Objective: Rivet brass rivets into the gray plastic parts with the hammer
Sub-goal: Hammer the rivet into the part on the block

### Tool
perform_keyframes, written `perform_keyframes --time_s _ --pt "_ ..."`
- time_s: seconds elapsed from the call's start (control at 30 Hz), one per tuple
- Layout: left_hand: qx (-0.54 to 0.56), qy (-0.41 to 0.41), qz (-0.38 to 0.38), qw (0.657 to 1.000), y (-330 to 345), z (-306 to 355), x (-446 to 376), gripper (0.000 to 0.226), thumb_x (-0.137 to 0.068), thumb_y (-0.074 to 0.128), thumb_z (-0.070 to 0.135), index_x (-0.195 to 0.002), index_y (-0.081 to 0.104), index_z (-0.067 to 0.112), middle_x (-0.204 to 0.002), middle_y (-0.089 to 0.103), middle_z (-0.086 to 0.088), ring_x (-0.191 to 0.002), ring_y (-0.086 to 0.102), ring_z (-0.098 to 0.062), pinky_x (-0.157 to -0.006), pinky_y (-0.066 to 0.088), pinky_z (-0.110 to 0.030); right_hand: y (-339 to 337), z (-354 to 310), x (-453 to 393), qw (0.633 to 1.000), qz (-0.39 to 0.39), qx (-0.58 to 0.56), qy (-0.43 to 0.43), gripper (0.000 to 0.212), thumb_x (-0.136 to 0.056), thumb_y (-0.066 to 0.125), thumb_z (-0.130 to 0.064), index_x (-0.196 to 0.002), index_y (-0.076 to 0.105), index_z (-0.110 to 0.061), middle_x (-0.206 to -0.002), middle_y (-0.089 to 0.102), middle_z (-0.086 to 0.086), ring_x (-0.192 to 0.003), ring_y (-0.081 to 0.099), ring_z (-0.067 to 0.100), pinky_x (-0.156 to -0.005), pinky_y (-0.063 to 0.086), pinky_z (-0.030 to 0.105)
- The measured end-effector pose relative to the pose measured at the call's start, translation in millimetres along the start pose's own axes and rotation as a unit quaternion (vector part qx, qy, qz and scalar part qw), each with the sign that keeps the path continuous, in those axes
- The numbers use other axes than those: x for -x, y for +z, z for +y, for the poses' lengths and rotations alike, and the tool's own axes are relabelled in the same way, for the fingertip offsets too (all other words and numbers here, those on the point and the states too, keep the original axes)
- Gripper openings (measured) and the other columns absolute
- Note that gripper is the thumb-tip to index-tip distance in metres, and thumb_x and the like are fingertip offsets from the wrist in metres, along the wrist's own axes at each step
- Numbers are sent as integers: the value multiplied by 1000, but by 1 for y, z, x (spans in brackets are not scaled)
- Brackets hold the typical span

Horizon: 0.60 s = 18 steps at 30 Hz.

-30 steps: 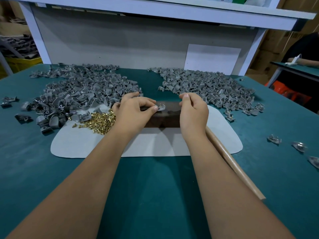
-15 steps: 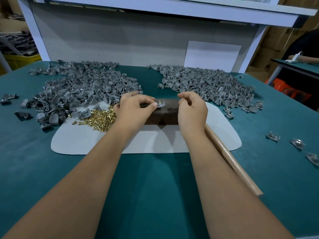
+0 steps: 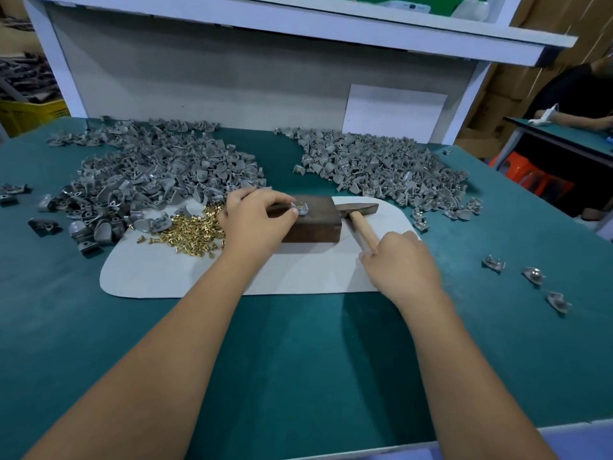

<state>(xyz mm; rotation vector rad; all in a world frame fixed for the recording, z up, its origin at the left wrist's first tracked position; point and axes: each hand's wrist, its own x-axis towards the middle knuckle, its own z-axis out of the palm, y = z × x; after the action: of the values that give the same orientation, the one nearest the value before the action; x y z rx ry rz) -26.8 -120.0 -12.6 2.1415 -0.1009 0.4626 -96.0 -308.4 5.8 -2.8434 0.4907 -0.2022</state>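
My left hand [image 3: 253,220] pinches a gray plastic part [image 3: 299,208] with a brass rivet in it, held on top of a dark brown block [image 3: 315,224]. The block stands on a white mat [image 3: 185,277]. A hammer [image 3: 360,215] lies right of the block, its dark head by the block's far corner. My right hand [image 3: 399,265] is wrapped round its wooden handle. A heap of loose brass rivets [image 3: 192,229] lies on the mat just left of my left hand.
Two big piles of gray parts [image 3: 149,180] [image 3: 381,167] fill the back of the green table [image 3: 298,360]. Three single parts [image 3: 494,263] lie at the right. A white shelf frame [image 3: 265,24] rises behind. Another person [image 3: 577,104] sits at the far right.
My right hand left the part on the block, moved right and back, and took hold of the hammer handle. My left hand stays on the part.
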Motion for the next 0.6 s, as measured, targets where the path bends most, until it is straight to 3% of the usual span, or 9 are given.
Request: perform_keyframes --time_s 0.1,0.17,0.27,0.4,0.6 --pt "5 6 -3 1000 0 2 0 7 -87 71 36 -85 71 42 -97 57 28 -132 32 -19 -112 22 -45 -9 -3 -2 1000 -16 5 -16 21 -90 55 -24 -77 43 -14 -92 58 10 -70 43 27 -56 30 29" --pt "4 7 1 1000 0 4 1 5 -87 71 35 -89 76 35 -92 56 31 -131 35 -17 -112 24 -47 -15 -6 -5 999 -32 10 -14 18 -87 51 -14 -79 36 -15 -75 50 3 -59 38 20 -48 24 27" --pt "11 4 -4 1000 -3 5 1 5 -85 73 35 -85 74 39 -91 58 29 -129 39 -17 -112 27 -49 -19 -7 -12 1000 -20 -15 14 5 -85 47 -10 -89 44 -10 -69 42 1 -60 40 21 -49 25 28" --pt "39 -15 -12 999 -7 6 -1 17 -82 76 35 -75 66 46 -94 61 25 -125 48 -18 -108 34 -49 -22 -7 -13 996 37 -69 53 19 -85 48 -7 -102 39 -5 -67 40 2 -65 43 26 -47 24 29" --pt "72 -25 -14 997 -3 5 -2 20 -81 78 30 -73 67 45 -96 64 21 -124 52 -21 -107 37 -49 -27 -7 4 978 159 -134 -4 21 -94 50 -32 -115 50 -32 -85 61 0 -72 50 28 -58 34 32"
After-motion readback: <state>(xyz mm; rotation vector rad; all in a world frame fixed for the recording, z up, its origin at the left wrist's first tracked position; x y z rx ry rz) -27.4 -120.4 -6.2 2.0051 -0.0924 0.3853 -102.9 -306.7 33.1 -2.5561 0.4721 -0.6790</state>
